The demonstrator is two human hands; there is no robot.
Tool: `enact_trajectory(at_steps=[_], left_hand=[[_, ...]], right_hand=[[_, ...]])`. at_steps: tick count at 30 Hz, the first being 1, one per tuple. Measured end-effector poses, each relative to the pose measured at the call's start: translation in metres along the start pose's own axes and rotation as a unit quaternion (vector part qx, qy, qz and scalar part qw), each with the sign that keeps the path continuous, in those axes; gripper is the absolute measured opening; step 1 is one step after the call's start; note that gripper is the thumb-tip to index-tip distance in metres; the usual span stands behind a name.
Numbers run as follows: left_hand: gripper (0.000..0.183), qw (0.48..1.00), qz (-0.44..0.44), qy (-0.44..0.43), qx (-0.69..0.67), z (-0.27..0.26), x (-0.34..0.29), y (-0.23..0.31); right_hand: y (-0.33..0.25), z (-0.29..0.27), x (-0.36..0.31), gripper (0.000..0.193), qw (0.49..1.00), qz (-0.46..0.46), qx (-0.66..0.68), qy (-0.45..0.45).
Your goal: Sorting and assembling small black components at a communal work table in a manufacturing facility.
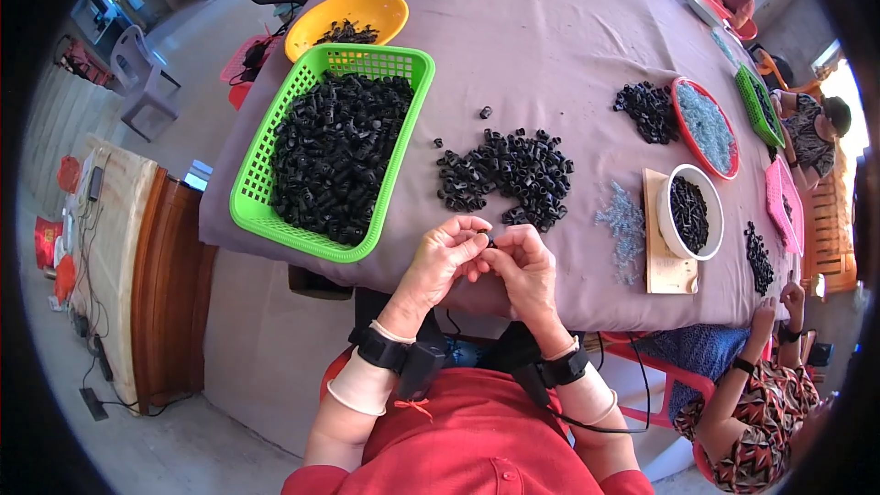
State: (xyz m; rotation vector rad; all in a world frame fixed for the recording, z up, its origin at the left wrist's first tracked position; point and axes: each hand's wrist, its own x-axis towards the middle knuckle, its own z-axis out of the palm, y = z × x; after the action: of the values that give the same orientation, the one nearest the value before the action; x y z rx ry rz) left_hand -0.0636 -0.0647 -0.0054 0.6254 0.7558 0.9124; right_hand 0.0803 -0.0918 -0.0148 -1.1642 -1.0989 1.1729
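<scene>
My left hand [438,261] and my right hand [527,273] meet in front of me at the table's near edge. Fingers of both are pinched together around a small black plastic part [491,241], mostly hidden by the fingertips. Just beyond them lies a loose pile of short, black, ring-like plastic pieces [541,170]. To the left, a green plastic basket [418,119] is filled with black plastic parts [339,151]. On the right, a white bowl [718,211] of slim black pieces rests on a flat cardboard piece [672,277], beside scattered clear bits [625,229].
A yellow bowl [390,7] with black bits stands behind the green basket. Far right are a red tray [678,96] of clear pieces, another black pile [646,113] and a pink basket [786,206]. Another person's hands [779,302] are at the right table edge. A cable hangs by my right forearm.
</scene>
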Motion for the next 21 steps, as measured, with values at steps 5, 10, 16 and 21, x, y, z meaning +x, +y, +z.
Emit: enact_trajectory(at_steps=[5, 10, 16, 21], left_hand=[[0.017, 1.000, -0.005, -0.018, -0.016, -0.005, 0.002, -0.003], [0.017, 0.999, 0.004, -0.023, -0.040, -0.006, 0.001, -0.006], [0.023, 0.997, 0.007, -0.047, -0.056, -0.009, 0.002, -0.004], [0.028, 0.994, -0.029, -0.050, -0.088, -0.010, 0.001, -0.003]], right_hand=[[-0.014, -0.002, 0.001, 0.018, 0.995, 0.085, 0.006, -0.053], [-0.015, 0.001, 0.002, 0.030, 0.987, 0.099, 0.094, -0.080], [-0.016, -0.004, 0.005, 0.034, 0.984, 0.109, 0.018, -0.143], [-0.016, -0.003, 0.002, 0.033, 0.985, 0.093, 0.026, -0.144]])
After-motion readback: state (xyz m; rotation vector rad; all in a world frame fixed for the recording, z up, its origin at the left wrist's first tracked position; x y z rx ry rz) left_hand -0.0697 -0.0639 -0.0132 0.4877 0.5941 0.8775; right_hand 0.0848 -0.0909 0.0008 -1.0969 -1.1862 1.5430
